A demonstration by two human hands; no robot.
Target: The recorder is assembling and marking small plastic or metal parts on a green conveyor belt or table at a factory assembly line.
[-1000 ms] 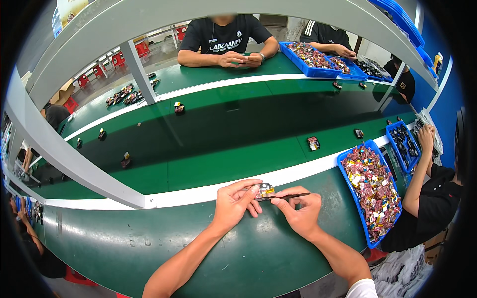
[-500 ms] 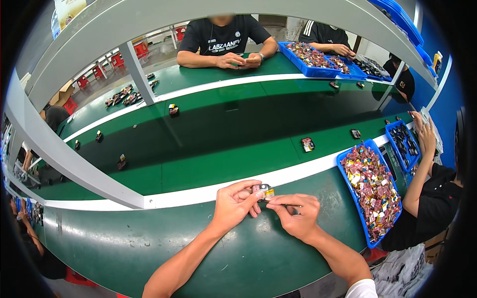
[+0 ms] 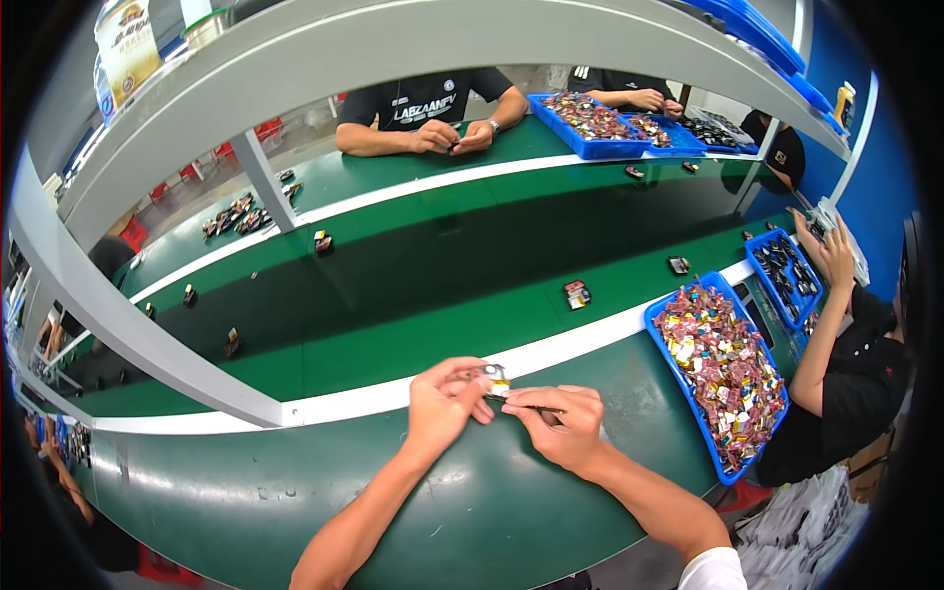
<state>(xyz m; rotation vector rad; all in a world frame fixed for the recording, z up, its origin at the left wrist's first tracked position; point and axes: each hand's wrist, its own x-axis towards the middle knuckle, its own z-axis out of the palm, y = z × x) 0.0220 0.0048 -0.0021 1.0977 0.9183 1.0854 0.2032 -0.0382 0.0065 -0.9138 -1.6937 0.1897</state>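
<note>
Over the near green tabletop, my left hand [image 3: 440, 405] pinches a small black-framed electronic part [image 3: 497, 374] with white and yellow pieces on it. Its fingers are closed round the part's left side. My right hand [image 3: 562, 425] is closed on a thin dark pen-like tool [image 3: 539, 407], whose tip meets the part's lower edge. What exactly the tip touches is too small to see. To the right of my hands stands a blue tray [image 3: 686, 401] heaped with small pink, white and yellow pieces.
Beyond a white rail [image 3: 551, 342] runs a green conveyor belt [image 3: 413, 339] with scattered parts, one a small black-and-red part [image 3: 576, 294]. A grey post [image 3: 167, 339] rises at left. At right, a co-worker's arm [image 3: 821, 344] is beside another blue tray [image 3: 759, 280]; others sit across.
The view has tilted and shifted slightly, moving the scene leftward in the picture. Both my hands keep hold of the same part and tool, close together as before.
</note>
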